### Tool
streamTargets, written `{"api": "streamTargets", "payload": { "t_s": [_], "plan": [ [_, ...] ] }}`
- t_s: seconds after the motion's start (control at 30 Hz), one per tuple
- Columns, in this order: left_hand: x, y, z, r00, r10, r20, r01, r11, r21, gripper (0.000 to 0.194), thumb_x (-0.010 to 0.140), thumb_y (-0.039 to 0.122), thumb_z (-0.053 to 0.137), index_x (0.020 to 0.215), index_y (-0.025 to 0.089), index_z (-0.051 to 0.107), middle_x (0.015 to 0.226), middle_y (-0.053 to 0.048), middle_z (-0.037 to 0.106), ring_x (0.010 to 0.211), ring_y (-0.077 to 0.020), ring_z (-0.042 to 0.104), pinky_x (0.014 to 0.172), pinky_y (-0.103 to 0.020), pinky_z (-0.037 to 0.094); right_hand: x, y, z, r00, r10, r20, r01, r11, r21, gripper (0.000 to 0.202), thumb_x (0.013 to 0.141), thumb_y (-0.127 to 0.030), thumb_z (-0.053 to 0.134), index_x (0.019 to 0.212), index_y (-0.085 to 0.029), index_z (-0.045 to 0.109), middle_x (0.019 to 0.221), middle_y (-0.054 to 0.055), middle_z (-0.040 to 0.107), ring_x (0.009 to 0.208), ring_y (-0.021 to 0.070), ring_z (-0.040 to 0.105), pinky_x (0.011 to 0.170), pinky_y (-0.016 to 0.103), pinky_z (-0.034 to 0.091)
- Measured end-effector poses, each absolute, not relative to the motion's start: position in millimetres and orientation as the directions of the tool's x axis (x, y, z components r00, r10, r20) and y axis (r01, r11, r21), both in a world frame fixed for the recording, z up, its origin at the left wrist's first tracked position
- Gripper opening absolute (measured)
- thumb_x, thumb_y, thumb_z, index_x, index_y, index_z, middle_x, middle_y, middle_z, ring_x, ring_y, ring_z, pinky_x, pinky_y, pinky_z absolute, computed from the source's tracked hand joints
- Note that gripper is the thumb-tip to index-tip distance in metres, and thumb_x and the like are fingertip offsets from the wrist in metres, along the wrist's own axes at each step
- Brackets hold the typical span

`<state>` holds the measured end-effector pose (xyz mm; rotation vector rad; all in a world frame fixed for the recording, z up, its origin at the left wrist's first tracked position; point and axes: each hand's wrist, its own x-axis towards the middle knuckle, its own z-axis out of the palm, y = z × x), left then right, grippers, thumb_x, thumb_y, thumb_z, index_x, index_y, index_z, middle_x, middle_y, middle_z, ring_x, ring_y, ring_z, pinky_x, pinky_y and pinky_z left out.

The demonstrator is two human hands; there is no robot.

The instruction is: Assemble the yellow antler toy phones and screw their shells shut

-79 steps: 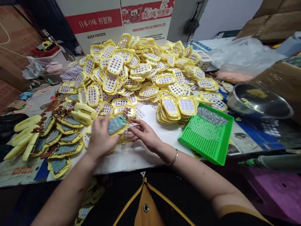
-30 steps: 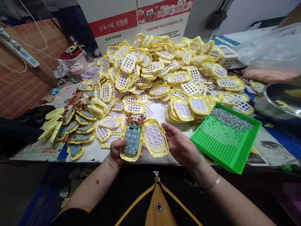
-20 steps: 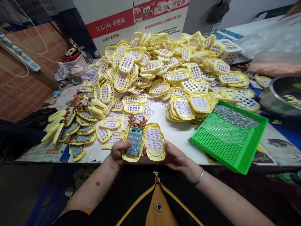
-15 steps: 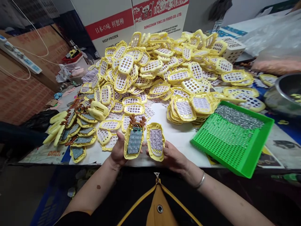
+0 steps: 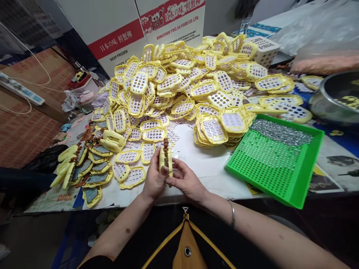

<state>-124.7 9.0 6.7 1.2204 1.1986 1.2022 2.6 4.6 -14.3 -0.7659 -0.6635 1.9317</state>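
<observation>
My left hand (image 5: pixel 154 179) grips a yellow shell half with brown antlers (image 5: pixel 162 158), seen edge-on. Facing it is a second yellow shell half (image 5: pixel 170 164), held by my right hand (image 5: pixel 186 181). The two halves stand upright, nearly together, with a narrow gap where brown antlers (image 5: pixel 166 144) stick out at the top. Their inner faces are hidden. Behind them, a large pile of yellow shells with perforated pale keypads (image 5: pixel 168 82) spreads over the table. Yellow shells with grey-blue boards (image 5: pixel 99 177) lie at the left.
A green perforated tray (image 5: pixel 304 186) holding many small silvery pieces lies at the right. Beyond it stands a metal bowl (image 5: pixel 328 101). A neat stack of yellow shells (image 5: pixel 213 130) sits left of the tray. White cartons (image 5: pixel 120 30) stand behind the pile.
The two shell halves, earlier side by side with their insides facing up, are now turned on edge and brought face to face. Both hands have moved closer together. The camera view has shifted slightly.
</observation>
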Motion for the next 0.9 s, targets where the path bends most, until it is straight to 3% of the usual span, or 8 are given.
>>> {"api": "streamTargets", "payload": {
  "t_s": [0.23, 0.37, 0.43, 0.5, 0.57, 0.63, 0.73, 0.9],
  "plan": [
    [-111.1, 2.6, 8.0, -0.019, 0.994, -0.111, -0.197, 0.105, 0.975, 0.058, 0.087, 0.054, 0.052, 0.139, 0.028, 0.045, 0.148, -0.005, 0.045, 0.137, -0.0217, 0.038, 0.11, -0.03, 0.032, 3.1, 1.0, -14.7, -0.35, 0.914, -0.203, -0.496, -0.365, -0.788, 0.081, 0.051, -0.028, 0.088, 0.121, -0.027, 0.046, 0.123, 0.006, 0.051, 0.098, 0.0182, 0.061, 0.09, 0.037, 0.05],
    [-112.4, 5.0, 17.9, -0.005, 0.986, -0.165, -0.31, 0.155, 0.938, 0.056, 0.083, 0.052, 0.059, 0.132, 0.027, 0.052, 0.147, -0.005, 0.046, 0.136, -0.0221, 0.04, 0.107, -0.031, 0.037, 8.0, 1.2, -17.5, -0.374, 0.912, -0.168, -0.469, -0.342, -0.814, 0.08, 0.053, -0.032, 0.087, 0.122, -0.027, 0.046, 0.125, 0.007, 0.053, 0.099, 0.0178, 0.059, 0.091, 0.037, 0.049],
    [-118.7, 8.0, 23.7, 0.071, 0.97, -0.232, -0.391, 0.241, 0.888, 0.052, 0.079, 0.05, 0.066, 0.123, 0.024, 0.059, 0.135, -0.007, 0.058, 0.126, -0.0225, 0.051, 0.101, -0.032, 0.043, 14.0, 1.6, -16.5, -0.481, 0.87, -0.108, -0.459, -0.355, -0.814, 0.076, 0.057, -0.04, 0.085, 0.122, -0.025, 0.048, 0.114, 0.005, 0.058, 0.095, 0.0174, 0.059, 0.086, 0.034, 0.05],
    [-125.6, 10.3, 27.0, 0.172, 0.934, -0.314, -0.446, 0.358, 0.821, 0.047, 0.071, 0.044, 0.076, 0.109, 0.018, 0.066, 0.111, -0.008, 0.07, 0.105, -0.0225, 0.064, 0.089, -0.032, 0.05, 21.3, 1.6, -13.1, -0.614, 0.789, -0.014, -0.401, -0.327, -0.856, 0.064, 0.066, -0.053, 0.076, 0.116, -0.022, 0.053, 0.104, 0.005, 0.062, 0.091, 0.018, 0.06, 0.081, 0.034, 0.05],
    [-129.4, 11.1, 27.2, 0.213, 0.907, -0.363, -0.477, 0.421, 0.771, 0.042, 0.062, 0.037, 0.083, 0.096, 0.015, 0.068, 0.09, -0.006, 0.073, 0.084, -0.0196, 0.068, 0.078, -0.03, 0.053, 27.7, 1.0, -8.5, -0.653, 0.756, 0.048, -0.247, -0.152, -0.957, 0.055, 0.075, -0.062, 0.061, 0.108, -0.018, 0.056, 0.098, 0.007, 0.063, 0.088, 0.0195, 0.059, 0.078, 0.034, 0.05],
    [-127.9, 10.1, 25.7, 0.177, 0.907, -0.383, -0.519, 0.416, 0.747, 0.039, 0.059, 0.032, 0.085, 0.09, 0.015, 0.068, 0.082, -0.003, 0.072, 0.074, -0.0166, 0.067, 0.074, -0.028, 0.053, 31.4, -0.5, -4.6, -0.58, 0.812, 0.064, 0.029, 0.099, -0.995, 0.051, 0.084, -0.063, 0.049, 0.103, -0.016, 0.057, 0.092, 0.009, 0.065, 0.082, 0.0209, 0.059, 0.074, 0.035, 0.048],
    [-119.6, 7.1, 24.8, 0.076, 0.929, -0.362, -0.574, 0.338, 0.746, 0.039, 0.055, 0.025, 0.087, 0.089, 0.018, 0.068, 0.082, -0.001, 0.072, 0.075, -0.0145, 0.066, 0.077, -0.026, 0.052, 31.9, -4.0, -2.3, -0.446, 0.888, 0.114, 0.408, 0.315, -0.857, 0.047, 0.092, -0.056, 0.034, 0.094, -0.015, 0.058, 0.079, 0.011, 0.065, 0.068, 0.0205, 0.058, 0.063, 0.033, 0.043],
    [-114.0, 2.8, 30.3, 0.038, 0.935, -0.354, -0.565, 0.312, 0.764, 0.039, 0.053, 0.023, 0.087, 0.087, 0.02, 0.067, 0.082, 0.0, 0.071, 0.08, -0.0159, 0.066, 0.082, -0.029, 0.051, 35.6, -5.3, 2.5, -0.477, 0.851, 0.217, 0.553, 0.483, -0.678, 0.052, 0.095, -0.052, 0.027, 0.082, -0.015, 0.06, 0.069, 0.01, 0.066, 0.057, 0.0168, 0.057, 0.055, 0.028, 0.037]
  ]
}}
